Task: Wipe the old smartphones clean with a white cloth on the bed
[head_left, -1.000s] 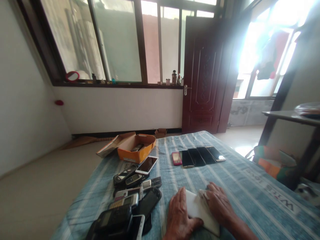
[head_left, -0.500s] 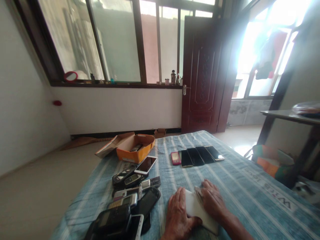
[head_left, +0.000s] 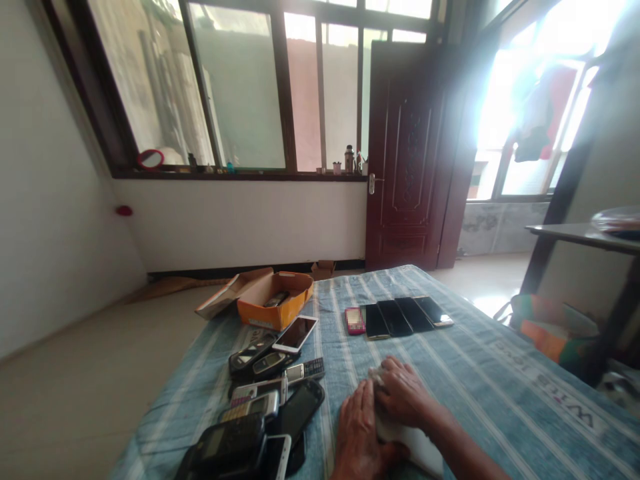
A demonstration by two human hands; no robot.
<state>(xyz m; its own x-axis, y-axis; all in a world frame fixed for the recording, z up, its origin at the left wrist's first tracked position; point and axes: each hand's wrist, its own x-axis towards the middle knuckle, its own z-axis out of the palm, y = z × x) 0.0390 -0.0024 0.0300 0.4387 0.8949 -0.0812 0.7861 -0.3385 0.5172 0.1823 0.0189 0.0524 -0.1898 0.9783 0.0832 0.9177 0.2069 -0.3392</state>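
Observation:
A flat white device [head_left: 417, 448], like a tablet or large phone, lies on the striped blue bedcover [head_left: 480, 413]. My left hand [head_left: 360, 430] holds its left side, with the thumb over the near part. Pressed on its far part is my right hand [head_left: 403, 393], closed round a crumpled whitish cloth or tissue [head_left: 375, 375]. Beyond the hands, several dark phones [head_left: 400, 317] lie in a row beside a small pink phone [head_left: 355, 321]. To the left is a pile of old phones [head_left: 260, 407], with a white phone [head_left: 296, 334] at its far end.
An open orange box [head_left: 275, 310] with something dark inside stands at the bed's far left edge. Behind are a windowsill [head_left: 250, 176] with small items and a dark red door [head_left: 405, 153]. At the right is a shelf or table [head_left: 575, 233].
My right hand has moved left and across the white device to its far left corner, beside my left hand's fingers. The whole view has shifted slightly.

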